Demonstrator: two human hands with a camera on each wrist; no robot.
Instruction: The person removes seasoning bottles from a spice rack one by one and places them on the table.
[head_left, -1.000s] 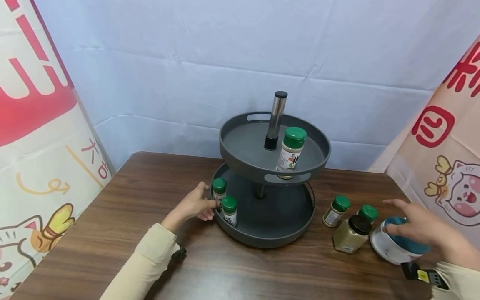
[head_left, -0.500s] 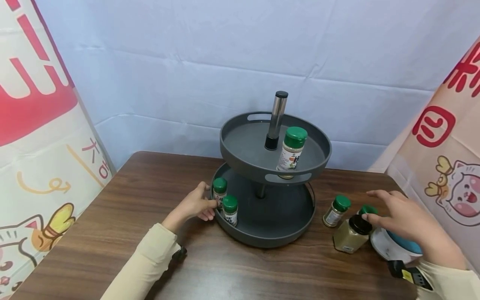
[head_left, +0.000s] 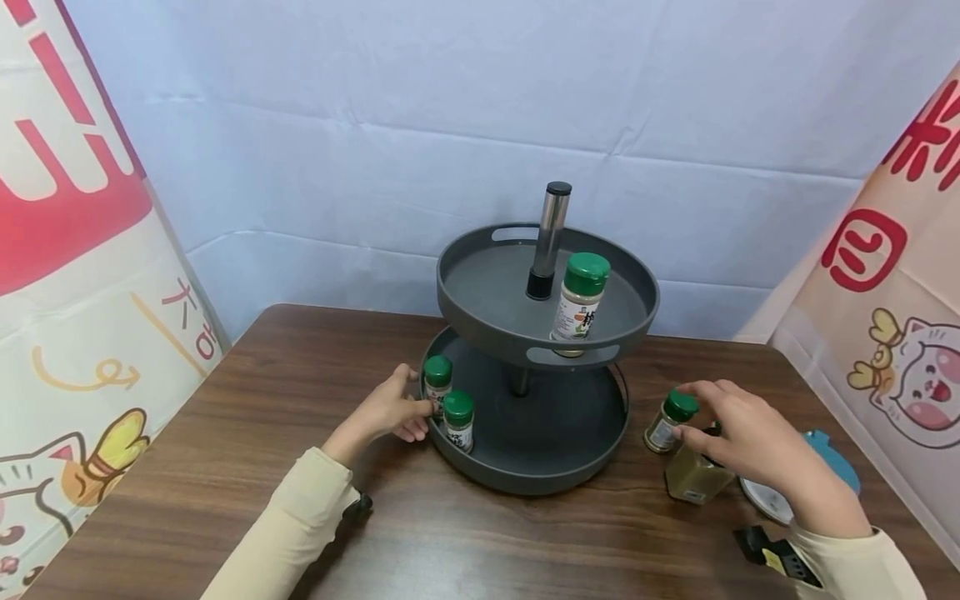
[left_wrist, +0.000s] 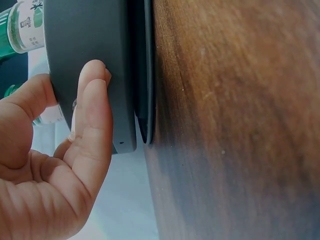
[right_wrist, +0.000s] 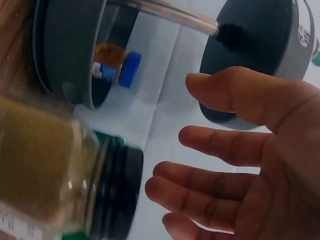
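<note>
My left hand (head_left: 386, 410) grips the rim of the lower tray of a grey two-tier turntable (head_left: 547, 437); in the left wrist view the thumb is over the wall and the fingers lie outside it. Just inside that rim stand two small green-capped spice bottles (head_left: 458, 421). Over at the right, my right hand (head_left: 757, 433) reaches above a square jar (right_wrist: 45, 165) with a black lid, fingers spread and holding nothing. Its thumb and index fingertips are right at the green cap of a spice bottle (head_left: 663, 432) on the table.
A larger green-capped bottle (head_left: 579, 304) stands on the upper tray (head_left: 487, 287). The right wrist view shows a blue-capped amber bottle (right_wrist: 112, 65) on the lower tray. A white tub with a blue-green top (head_left: 832, 458) sits behind the right wrist. Printed cloths hang at both sides.
My right hand has moved left from above the white tub, across the square jar, to the green-capped bottle. The left hand has stayed on the tray rim.
</note>
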